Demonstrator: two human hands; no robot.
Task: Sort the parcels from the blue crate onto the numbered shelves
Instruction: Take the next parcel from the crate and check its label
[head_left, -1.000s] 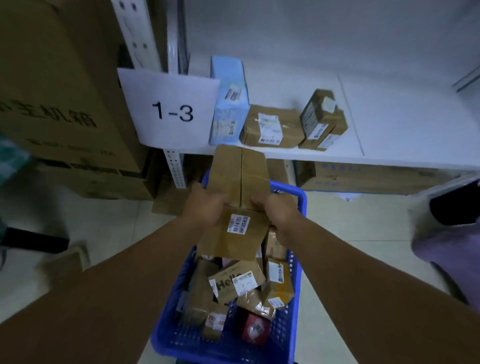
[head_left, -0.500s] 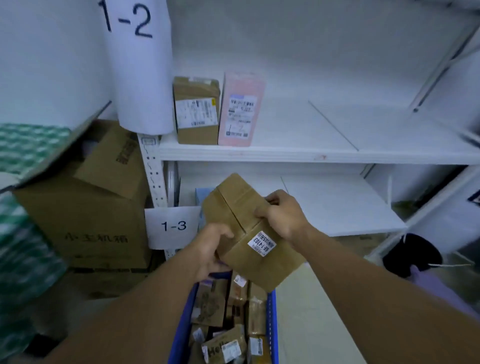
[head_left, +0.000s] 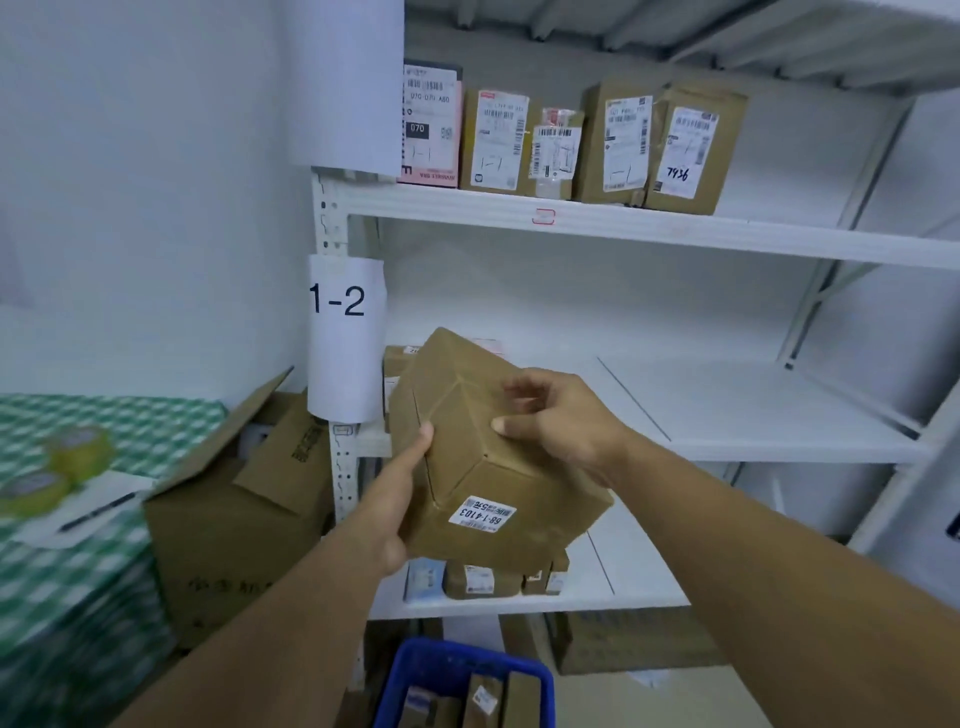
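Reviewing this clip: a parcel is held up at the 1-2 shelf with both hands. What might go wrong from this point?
1. The brown parcel is tilted and gripped near its edges by the left hand and right hand; it may slip toward the blue crate or the floor.
2. Its sticker faces the camera upside down, so the code might be misread and the parcel shelved wrongly.
3. Other parcels sit partly hidden behind it on the 1-2 shelf; pushing in there could knock them.
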